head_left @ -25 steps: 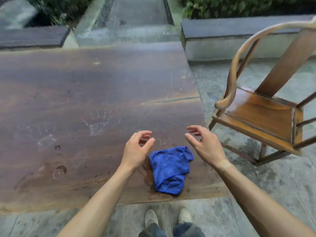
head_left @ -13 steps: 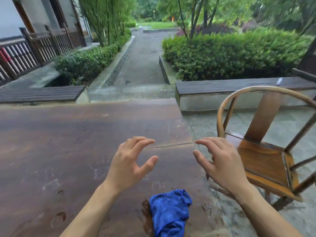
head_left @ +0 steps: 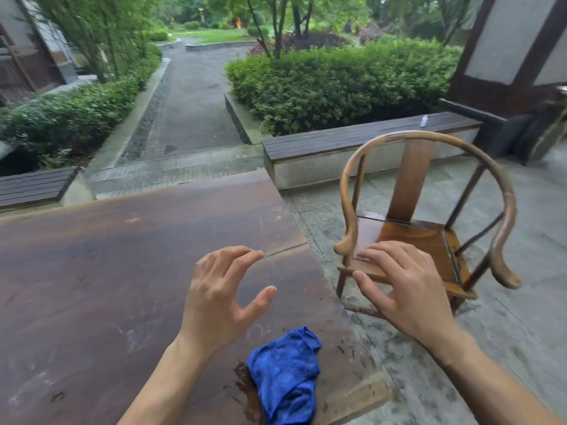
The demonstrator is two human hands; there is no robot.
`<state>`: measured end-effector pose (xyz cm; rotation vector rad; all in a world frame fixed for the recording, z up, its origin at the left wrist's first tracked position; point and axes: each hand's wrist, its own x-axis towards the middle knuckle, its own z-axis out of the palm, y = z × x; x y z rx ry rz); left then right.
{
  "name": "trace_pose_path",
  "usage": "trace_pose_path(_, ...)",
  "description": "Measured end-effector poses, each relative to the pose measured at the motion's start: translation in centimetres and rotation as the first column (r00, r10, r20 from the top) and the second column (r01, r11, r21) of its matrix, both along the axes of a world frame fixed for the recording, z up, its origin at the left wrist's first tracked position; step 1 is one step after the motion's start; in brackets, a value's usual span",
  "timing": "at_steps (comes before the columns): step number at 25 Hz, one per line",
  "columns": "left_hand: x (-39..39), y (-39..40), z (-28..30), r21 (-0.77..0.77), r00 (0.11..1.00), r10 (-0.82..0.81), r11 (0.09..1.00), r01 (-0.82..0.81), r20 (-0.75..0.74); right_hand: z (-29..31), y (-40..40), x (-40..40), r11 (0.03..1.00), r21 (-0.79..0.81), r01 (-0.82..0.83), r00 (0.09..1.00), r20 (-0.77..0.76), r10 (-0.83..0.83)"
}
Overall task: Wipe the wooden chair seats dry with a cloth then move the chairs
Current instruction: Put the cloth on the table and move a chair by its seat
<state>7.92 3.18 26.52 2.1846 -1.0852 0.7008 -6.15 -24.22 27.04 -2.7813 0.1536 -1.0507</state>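
Beside the long wooden table [head_left: 92,271], a person is standing with both hands raised and empty. The left hand [head_left: 214,299] is hovering above the tabletop with its fingers spread and curled, gripping nothing. The right hand [head_left: 408,292] is reaching out past the table's edge, fingers open, in front of the wooden chair [head_left: 429,234]; whether it is touching the seat I cannot tell. The blue cloth [head_left: 285,375] is lying crumpled on the table near its corner, below both hands, well apart from the chair.

I am thinking the seat is looking glossy, perhaps wet, so moving the chair now would be skipping the wiping. The stone floor [head_left: 506,317] is looking damp too, so a foot could be slipping. To the right of the chair much open floor is waiting; to its left the table edge is standing near, and a low bench [head_left: 337,142] is closing the back.
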Motion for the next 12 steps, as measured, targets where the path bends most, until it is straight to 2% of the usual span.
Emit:
trace_pose_path(5,0.3,-6.2,-1.5,0.058,0.98,-0.198,0.979,0.196,0.031,0.0,-2.3,-5.8,0.967,-0.078,0.241,0.967,-0.071,-0.246)
trace_pose_path(12,-4.4,-16.6,-1.8,0.127,0.923,-0.366,0.928,0.351,0.12,-0.5,-5.7,-16.3,0.802,-0.164,0.574,0.809,-0.035,-0.587)
